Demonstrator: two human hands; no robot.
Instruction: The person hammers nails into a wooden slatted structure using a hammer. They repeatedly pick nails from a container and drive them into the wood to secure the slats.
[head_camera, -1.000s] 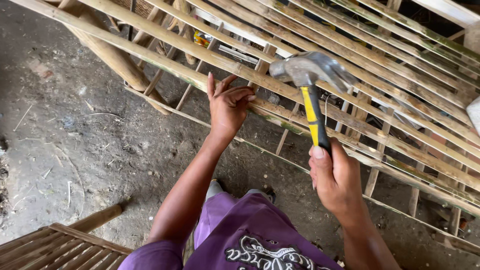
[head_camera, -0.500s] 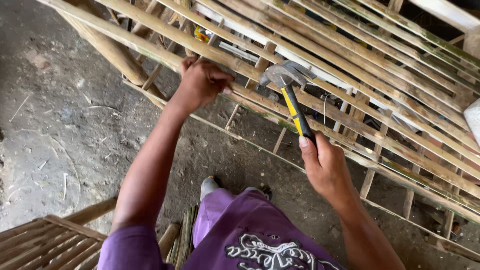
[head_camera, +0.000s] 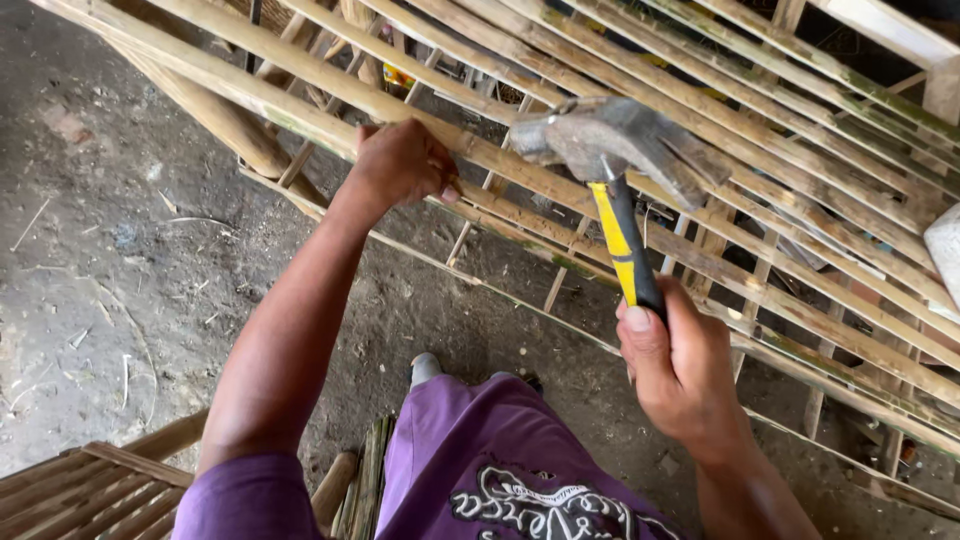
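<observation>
I see the right hand (head_camera: 680, 365) with its fingers clamped on the lower end of the claw hammer (head_camera: 620, 170), at the black grip below the yellow shaft. The steel head hangs over the bamboo slat frame (head_camera: 800, 210), far and right of centre. I judge the hammer head-heavy and rigid; a low grip gives leverage. The left hand (head_camera: 400, 165) has its fingers curled tight around one bamboo slat (head_camera: 300, 95), which looks stiff, light and smooth.
</observation>
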